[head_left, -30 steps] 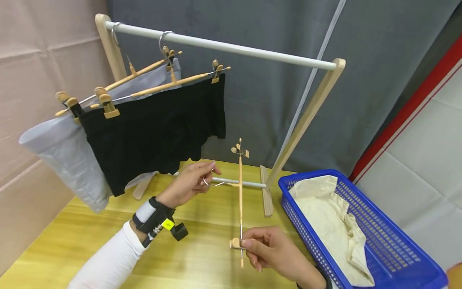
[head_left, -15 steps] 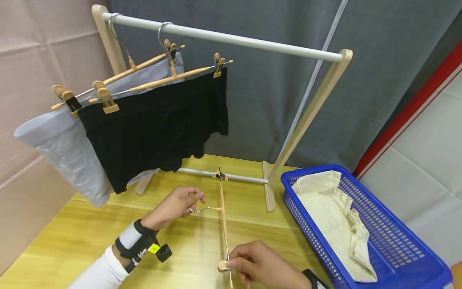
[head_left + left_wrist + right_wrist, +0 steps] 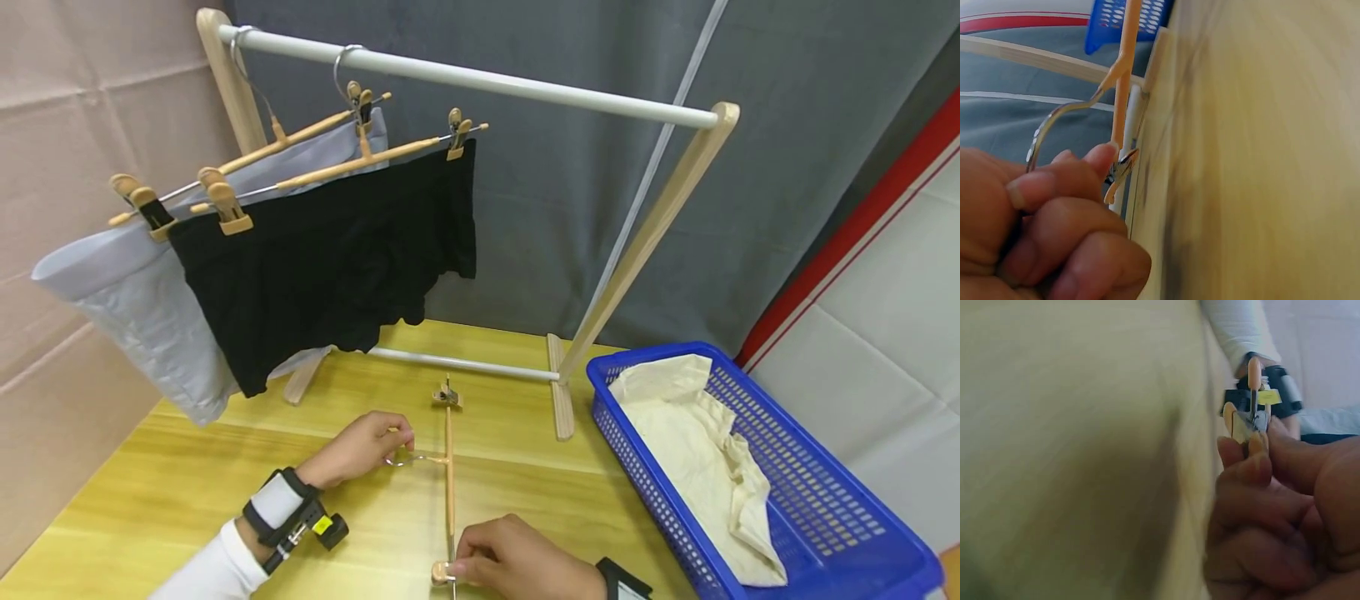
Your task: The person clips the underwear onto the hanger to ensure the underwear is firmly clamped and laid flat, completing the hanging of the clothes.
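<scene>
A wooden clip hanger (image 3: 450, 487) with a metal hook lies low over the table, its bar pointing away from me. My left hand (image 3: 363, 450) grips the hook (image 3: 1054, 115), fingers curled round it in the left wrist view. At the near end, my right hand (image 3: 521, 558) pinches a wooden clip (image 3: 442, 572) between thumb and fingers; the right wrist view shows that clip (image 3: 1254, 415) partly covered by the fingertips. The far clip (image 3: 447, 397) holds nothing. Whether the bar touches the tabletop, I cannot tell.
Behind stands a rack with a white rail (image 3: 480, 79). From it hang black shorts (image 3: 337, 250) and a light grey garment (image 3: 142, 308), each on a clip hanger. To the right, a blue basket (image 3: 862, 500) holds a cream cloth (image 3: 690, 458). Wooden tabletop (image 3: 187, 483) lies below.
Both hands have brought the hanger down towards the table, and nearer and a little left. The left hand keeps the hook, the right hand the near clip. The view has tilted slightly.
</scene>
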A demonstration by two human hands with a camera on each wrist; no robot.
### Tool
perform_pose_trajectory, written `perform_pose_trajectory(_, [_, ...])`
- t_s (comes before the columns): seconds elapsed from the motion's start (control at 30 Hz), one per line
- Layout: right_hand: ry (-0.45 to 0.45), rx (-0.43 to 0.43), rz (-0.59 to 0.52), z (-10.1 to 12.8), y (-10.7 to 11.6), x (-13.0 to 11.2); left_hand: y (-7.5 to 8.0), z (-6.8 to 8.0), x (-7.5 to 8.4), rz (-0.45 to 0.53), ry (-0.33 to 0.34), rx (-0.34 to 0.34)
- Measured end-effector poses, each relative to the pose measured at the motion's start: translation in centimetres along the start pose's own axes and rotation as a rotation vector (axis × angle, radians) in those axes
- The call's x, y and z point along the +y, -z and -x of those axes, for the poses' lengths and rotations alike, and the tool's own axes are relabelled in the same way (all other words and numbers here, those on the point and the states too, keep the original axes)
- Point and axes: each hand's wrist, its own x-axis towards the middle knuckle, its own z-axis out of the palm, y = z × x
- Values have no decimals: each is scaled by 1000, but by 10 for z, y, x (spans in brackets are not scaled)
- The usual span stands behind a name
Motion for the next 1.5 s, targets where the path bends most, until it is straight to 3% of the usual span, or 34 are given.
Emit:
perform_pose_trajectory(0.23, [-15, 32, 28, -8, -9, 7, 1, -1, -5, -143, -21, -30])
perform_pose_trajectory(0.47, [10, 33, 75, -10, -11, 11, 5, -1, -10, -268, -33, -10])
perform_pose_trajectory(0.77, [31, 40, 190, -13, -11, 11, 12, 1, -11, -277, 50, -31])
perform_pose_trajectory(0.97, [4, 48, 264, -13, -11, 9, 11, -3, -9, -329, 47, -47])
perform_pose_trajectory(1.1, [-32, 12, 178, -12, -10, 10, 10, -2, 0, -447, 38, -35])
perform_pose_trajectory(1.2, [11, -62, 215, -7, -1, 5, 10, -4, 15, -512, 17, -13])
perform_pose_trajectory(1.27, [60, -84, 277, -3, 9, -2, 9, -9, 26, -510, -31, -5])
perform_pose_trajectory(1.37, [111, -35, 330, 5, 31, -19, 7, -20, 49, -459, -121, -13])
perform_pose_trajectory(1.5, [89, 44, 303, 18, 56, -44, -4, -42, 80, -426, -224, -9])
